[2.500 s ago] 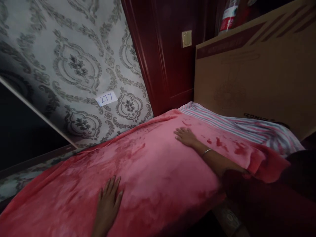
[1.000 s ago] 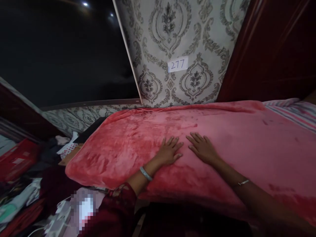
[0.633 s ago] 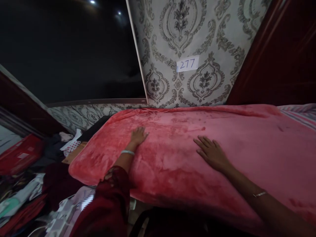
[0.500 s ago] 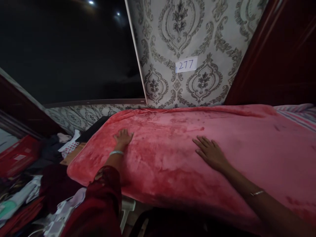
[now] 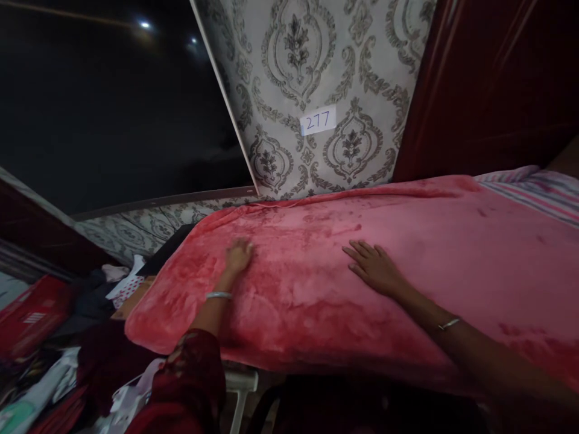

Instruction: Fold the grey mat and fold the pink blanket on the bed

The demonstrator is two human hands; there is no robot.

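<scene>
A pink-red plush blanket (image 5: 289,289) lies spread over a long flat surface, with darker brushed patches in its pile. My left hand (image 5: 239,254) rests on its left part, slightly smeared by motion, palm down with nothing in it. Farther right, my right hand (image 5: 373,265) lies flat on the blanket, fingers stretched out and a little apart. Each wrist wears a thin bangle. Along the back edge the blanket has a loose fold (image 5: 344,196).
A large dark screen (image 5: 113,108) stands behind at left, beside patterned wallpaper bearing a "277" paper label (image 5: 318,120). Striped cloth (image 5: 538,193) lies at far right. Clothes and a red box (image 5: 34,313) crowd the lower left. A black chair-like shape (image 5: 362,404) is below the front edge.
My left hand has slid right across the blanket, and its fingers look less spread. The right hand stays flat at about the same spot. The view has tilted and turned right.
</scene>
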